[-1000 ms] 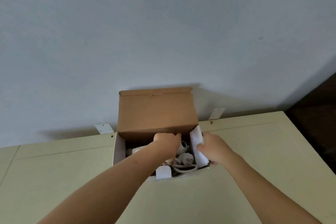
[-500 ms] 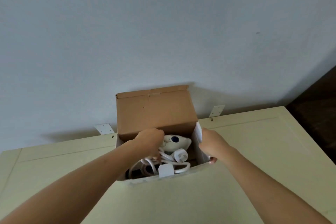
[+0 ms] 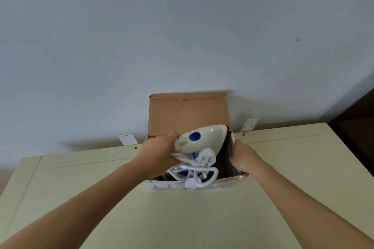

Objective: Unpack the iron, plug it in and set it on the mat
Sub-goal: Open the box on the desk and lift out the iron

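Iron (image 3: 204,140) risen from box (image 3: 188,113), lying crosswise, tip rightward.

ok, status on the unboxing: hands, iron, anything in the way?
Left hand grips the iron by its rear, partly raised from box. Right hand holds box's right wall. Looped cord and plug hang under iron, inside box: might snag.

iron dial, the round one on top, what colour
Blue, on the white iron that the left hand grips; it shows in the head view.
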A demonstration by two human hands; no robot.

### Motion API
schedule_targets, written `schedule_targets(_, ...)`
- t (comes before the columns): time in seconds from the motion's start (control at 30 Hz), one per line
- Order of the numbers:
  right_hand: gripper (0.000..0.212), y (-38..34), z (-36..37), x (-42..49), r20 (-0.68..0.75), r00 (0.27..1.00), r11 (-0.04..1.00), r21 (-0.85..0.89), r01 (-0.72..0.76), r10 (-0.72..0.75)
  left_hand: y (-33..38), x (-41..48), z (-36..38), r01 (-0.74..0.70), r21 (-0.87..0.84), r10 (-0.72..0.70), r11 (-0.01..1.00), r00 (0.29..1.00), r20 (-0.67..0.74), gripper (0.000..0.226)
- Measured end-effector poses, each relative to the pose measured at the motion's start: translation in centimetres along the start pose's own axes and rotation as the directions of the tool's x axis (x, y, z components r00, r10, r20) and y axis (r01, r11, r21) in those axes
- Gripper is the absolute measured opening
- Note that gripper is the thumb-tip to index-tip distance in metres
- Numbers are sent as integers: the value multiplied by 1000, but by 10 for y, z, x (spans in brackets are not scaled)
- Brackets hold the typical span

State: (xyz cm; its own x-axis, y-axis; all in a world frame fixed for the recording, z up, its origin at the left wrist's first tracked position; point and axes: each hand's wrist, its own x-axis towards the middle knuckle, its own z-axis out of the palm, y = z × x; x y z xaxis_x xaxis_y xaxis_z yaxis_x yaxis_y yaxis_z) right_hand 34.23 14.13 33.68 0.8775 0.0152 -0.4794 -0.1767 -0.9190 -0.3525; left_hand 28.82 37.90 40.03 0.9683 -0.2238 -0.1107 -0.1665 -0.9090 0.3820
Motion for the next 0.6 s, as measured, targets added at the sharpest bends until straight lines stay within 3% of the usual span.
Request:
schedule_targets(0.3, 24, -4, 1, -1, -34, 999, 986, -170, 1, -7, 6, -28, -28, 52, -377, -154, 925, 957, -247, 30)
schedule_targets(0.43, 53, -29, -24, -19, -132, 989, 981, -189, 48, -73, 9, -44, -38, 64, -517, -261, 854, 912, -317, 39)
schedule_targets(0.5, 67, -52, -38, -35, -158, 954, 960, 77, 270, -255, 9, -54, -40, 75, -528, -303, 846, 882, -360, 41)
schedule_targets(0.57, 80, -77, -46, -57, -27, 908, 769, 522, 369, -418, 9, -66, -41, 86, -537, -337, 839, 857, -391, 37)
schedule_targets(0.6, 85, -85, -47, -65, 55, 875, 695, 633, 342, -481, 8, -71, -41, 95, -542, -353, 835, 848, -396, 36)
